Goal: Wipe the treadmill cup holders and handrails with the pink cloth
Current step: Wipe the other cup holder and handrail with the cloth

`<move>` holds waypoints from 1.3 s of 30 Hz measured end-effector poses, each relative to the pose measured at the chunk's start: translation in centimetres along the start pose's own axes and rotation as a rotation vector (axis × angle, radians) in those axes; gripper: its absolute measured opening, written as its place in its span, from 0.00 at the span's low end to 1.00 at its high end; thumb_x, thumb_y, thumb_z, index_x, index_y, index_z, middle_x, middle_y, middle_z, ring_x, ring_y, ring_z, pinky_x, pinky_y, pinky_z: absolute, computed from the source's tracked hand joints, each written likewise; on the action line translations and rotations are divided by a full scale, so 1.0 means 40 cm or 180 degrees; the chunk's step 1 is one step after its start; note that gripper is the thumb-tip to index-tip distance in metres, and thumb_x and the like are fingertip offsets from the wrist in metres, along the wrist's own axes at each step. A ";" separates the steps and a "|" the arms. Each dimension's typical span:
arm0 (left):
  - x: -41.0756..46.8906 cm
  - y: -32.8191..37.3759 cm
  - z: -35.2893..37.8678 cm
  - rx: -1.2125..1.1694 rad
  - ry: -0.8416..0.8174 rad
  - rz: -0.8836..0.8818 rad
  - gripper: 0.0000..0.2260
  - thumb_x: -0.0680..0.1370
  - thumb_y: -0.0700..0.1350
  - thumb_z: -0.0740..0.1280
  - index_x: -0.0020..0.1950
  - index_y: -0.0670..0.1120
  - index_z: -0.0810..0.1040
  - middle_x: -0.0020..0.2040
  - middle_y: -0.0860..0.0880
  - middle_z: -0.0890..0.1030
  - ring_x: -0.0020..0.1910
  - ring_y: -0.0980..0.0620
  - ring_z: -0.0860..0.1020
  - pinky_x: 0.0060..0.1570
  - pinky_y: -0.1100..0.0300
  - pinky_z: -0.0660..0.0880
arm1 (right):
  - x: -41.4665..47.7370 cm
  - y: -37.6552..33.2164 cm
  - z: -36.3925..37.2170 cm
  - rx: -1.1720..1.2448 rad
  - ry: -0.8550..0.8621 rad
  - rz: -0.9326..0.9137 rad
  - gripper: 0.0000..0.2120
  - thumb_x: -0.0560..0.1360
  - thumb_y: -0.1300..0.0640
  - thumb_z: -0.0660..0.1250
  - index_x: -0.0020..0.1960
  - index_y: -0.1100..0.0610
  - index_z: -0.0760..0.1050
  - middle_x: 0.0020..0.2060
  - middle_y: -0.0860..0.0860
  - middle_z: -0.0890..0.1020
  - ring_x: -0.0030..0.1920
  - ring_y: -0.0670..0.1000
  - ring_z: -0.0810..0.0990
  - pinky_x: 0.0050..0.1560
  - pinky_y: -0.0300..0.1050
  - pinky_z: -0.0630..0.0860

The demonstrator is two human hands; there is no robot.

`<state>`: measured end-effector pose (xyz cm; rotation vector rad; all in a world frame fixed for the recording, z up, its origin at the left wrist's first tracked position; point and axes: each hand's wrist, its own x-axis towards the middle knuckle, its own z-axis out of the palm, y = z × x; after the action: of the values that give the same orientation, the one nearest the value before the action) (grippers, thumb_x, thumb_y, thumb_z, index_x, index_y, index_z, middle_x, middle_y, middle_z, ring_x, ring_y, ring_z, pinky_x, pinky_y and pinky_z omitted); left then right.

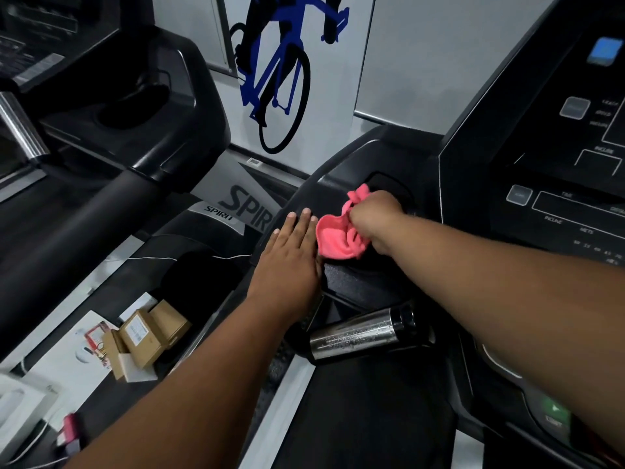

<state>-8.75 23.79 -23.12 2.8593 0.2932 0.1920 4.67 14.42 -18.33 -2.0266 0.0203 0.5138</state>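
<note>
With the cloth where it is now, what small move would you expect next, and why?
Probably push the pink cloth forward and down into the cup holder. The right hand grips the bunched cloth at the recess's near edge, and the left hand lies flat beside it, seemingly bracing.

Black treadmill console tray carries the bunched pink cloth at its cup holder, left hand flat on its edge; floor below holds brown cardboard boxes on white sheets.
</note>
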 end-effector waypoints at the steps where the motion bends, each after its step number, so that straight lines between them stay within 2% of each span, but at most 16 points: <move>1: -0.001 0.001 0.000 0.0020 -0.0029 0.0013 0.26 0.85 0.52 0.47 0.81 0.47 0.44 0.81 0.50 0.42 0.78 0.52 0.38 0.76 0.56 0.39 | -0.008 0.002 0.002 -0.0303 -0.0229 0.0066 0.11 0.78 0.66 0.58 0.50 0.57 0.78 0.45 0.55 0.82 0.37 0.52 0.78 0.32 0.38 0.74; 3: -0.002 0.001 -0.002 0.0033 -0.0091 0.0031 0.27 0.84 0.51 0.48 0.81 0.47 0.42 0.80 0.50 0.40 0.78 0.52 0.37 0.76 0.55 0.39 | -0.009 0.016 0.010 -0.0632 -0.0475 0.0069 0.11 0.78 0.64 0.60 0.40 0.56 0.77 0.46 0.59 0.83 0.42 0.54 0.81 0.36 0.43 0.74; 5: -0.002 0.000 -0.002 0.0023 -0.0092 0.0021 0.27 0.84 0.52 0.47 0.80 0.47 0.42 0.80 0.50 0.40 0.78 0.52 0.37 0.77 0.55 0.40 | -0.003 0.018 0.011 -0.0570 -0.0338 0.0102 0.11 0.77 0.61 0.62 0.37 0.56 0.76 0.49 0.60 0.84 0.41 0.54 0.79 0.35 0.45 0.72; 8: 0.002 0.000 0.001 -0.0001 -0.0047 -0.0003 0.26 0.85 0.52 0.47 0.81 0.48 0.44 0.81 0.50 0.42 0.78 0.52 0.39 0.76 0.55 0.40 | -0.009 0.001 -0.015 -0.0220 0.0063 0.0107 0.07 0.77 0.62 0.63 0.41 0.57 0.74 0.42 0.58 0.81 0.36 0.52 0.77 0.33 0.43 0.75; 11: 0.005 0.003 0.003 -0.0014 0.0014 -0.0037 0.26 0.85 0.53 0.46 0.81 0.48 0.46 0.81 0.51 0.44 0.79 0.52 0.41 0.77 0.55 0.42 | -0.003 -0.007 -0.024 -0.0382 0.0429 -0.0305 0.06 0.75 0.65 0.62 0.49 0.63 0.77 0.51 0.61 0.82 0.44 0.51 0.79 0.41 0.40 0.77; 14: 0.002 0.007 0.002 -0.0067 0.0036 -0.0069 0.25 0.85 0.54 0.45 0.81 0.48 0.46 0.81 0.51 0.45 0.79 0.53 0.41 0.77 0.55 0.42 | -0.018 -0.014 -0.037 -0.1742 0.0568 -0.0850 0.09 0.73 0.60 0.68 0.53 0.60 0.78 0.54 0.58 0.82 0.55 0.57 0.80 0.53 0.45 0.75; 16: -0.001 0.008 0.000 -0.0082 0.0043 -0.0082 0.25 0.85 0.53 0.46 0.81 0.48 0.46 0.81 0.51 0.45 0.79 0.53 0.40 0.77 0.55 0.42 | -0.042 -0.035 -0.069 -0.2929 0.0230 -0.1503 0.04 0.70 0.57 0.71 0.45 0.53 0.78 0.49 0.58 0.80 0.54 0.61 0.80 0.53 0.47 0.76; 18: -0.002 0.008 -0.001 -0.0088 0.0023 -0.0079 0.25 0.85 0.54 0.45 0.81 0.48 0.46 0.81 0.52 0.44 0.79 0.54 0.40 0.77 0.56 0.42 | -0.066 -0.058 -0.096 -0.3928 -0.0339 -0.1812 0.07 0.66 0.58 0.75 0.41 0.49 0.79 0.46 0.53 0.80 0.51 0.58 0.81 0.52 0.46 0.78; 21: -0.003 0.008 -0.003 -0.0106 0.0009 -0.0096 0.25 0.85 0.53 0.46 0.81 0.49 0.46 0.81 0.52 0.44 0.79 0.54 0.40 0.77 0.56 0.41 | -0.072 -0.050 -0.076 -0.5157 -0.0852 -0.1675 0.15 0.71 0.58 0.74 0.58 0.53 0.82 0.57 0.52 0.80 0.58 0.57 0.79 0.55 0.48 0.78; 25: -0.001 0.007 -0.004 -0.0108 -0.0005 -0.0107 0.25 0.85 0.53 0.46 0.81 0.49 0.46 0.81 0.52 0.44 0.79 0.54 0.40 0.77 0.56 0.42 | -0.049 -0.025 -0.052 -0.5599 -0.1738 -0.0956 0.14 0.80 0.55 0.63 0.63 0.59 0.77 0.61 0.52 0.78 0.59 0.56 0.78 0.54 0.45 0.77; 28: -0.001 0.007 -0.003 -0.0116 -0.0011 -0.0112 0.25 0.85 0.53 0.46 0.81 0.48 0.46 0.81 0.52 0.44 0.79 0.54 0.39 0.77 0.56 0.41 | -0.056 -0.042 -0.041 -0.5564 -0.2169 -0.0766 0.19 0.82 0.59 0.58 0.72 0.58 0.68 0.68 0.51 0.74 0.65 0.55 0.72 0.60 0.42 0.69; 30: -0.001 0.007 -0.002 -0.0102 -0.0033 -0.0106 0.25 0.85 0.53 0.46 0.81 0.48 0.46 0.81 0.52 0.43 0.78 0.54 0.39 0.77 0.56 0.41 | -0.045 -0.050 -0.034 -0.5223 -0.2014 -0.0811 0.12 0.78 0.65 0.61 0.58 0.63 0.78 0.54 0.53 0.80 0.48 0.57 0.77 0.45 0.41 0.73; 32: -0.001 0.007 -0.001 -0.0078 -0.0023 -0.0109 0.25 0.85 0.53 0.46 0.81 0.48 0.46 0.81 0.51 0.43 0.78 0.54 0.39 0.76 0.56 0.40 | -0.036 -0.040 -0.040 -0.3381 -0.1515 -0.0136 0.12 0.75 0.71 0.59 0.39 0.63 0.78 0.35 0.58 0.80 0.27 0.56 0.75 0.26 0.39 0.70; 34: -0.001 0.008 -0.002 -0.0076 -0.0003 -0.0097 0.25 0.85 0.53 0.46 0.81 0.48 0.46 0.81 0.51 0.43 0.78 0.54 0.39 0.76 0.57 0.40 | -0.015 -0.020 -0.031 -0.1123 -0.0875 0.0517 0.17 0.76 0.73 0.55 0.33 0.61 0.73 0.22 0.57 0.76 0.16 0.52 0.72 0.17 0.35 0.67; 37: -0.003 0.008 -0.004 -0.0079 -0.0001 -0.0088 0.25 0.85 0.53 0.46 0.81 0.48 0.45 0.81 0.51 0.43 0.79 0.53 0.39 0.76 0.56 0.40 | 0.039 -0.021 -0.015 0.1148 0.0362 0.0559 0.14 0.78 0.70 0.59 0.46 0.55 0.79 0.38 0.54 0.81 0.29 0.50 0.76 0.28 0.40 0.73; 39: -0.001 0.008 -0.006 -0.0064 -0.0007 -0.0075 0.25 0.85 0.53 0.46 0.81 0.48 0.45 0.81 0.51 0.43 0.79 0.53 0.39 0.77 0.56 0.40 | 0.070 -0.033 -0.013 0.1280 0.0644 0.0371 0.13 0.76 0.68 0.62 0.50 0.51 0.78 0.44 0.48 0.80 0.37 0.49 0.77 0.40 0.42 0.77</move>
<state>-8.75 23.54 -22.81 2.8347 0.3225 0.1863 7.70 15.18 -18.02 -1.6794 0.3402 0.3422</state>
